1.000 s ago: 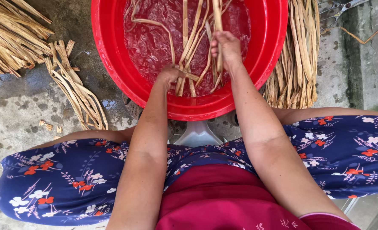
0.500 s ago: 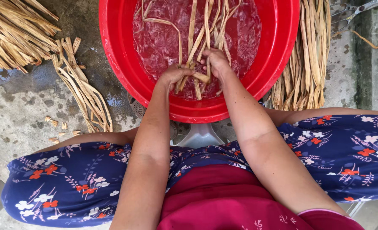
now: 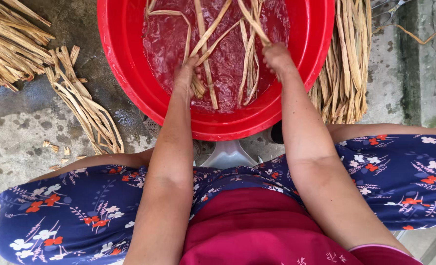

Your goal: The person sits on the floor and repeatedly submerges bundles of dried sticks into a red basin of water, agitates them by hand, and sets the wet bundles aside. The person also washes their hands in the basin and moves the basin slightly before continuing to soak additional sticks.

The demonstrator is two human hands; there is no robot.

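Head view: left hand [image 3: 187, 73] and right hand [image 3: 277, 56] apparently both closed around wet straw strips [image 3: 205, 64] in red basin [image 3: 124, 73].

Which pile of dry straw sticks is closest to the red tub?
The bundle of straw strips on the right: it lies right against the red tub. The small left pile lies slightly apart, and the big corner heap is farthest.
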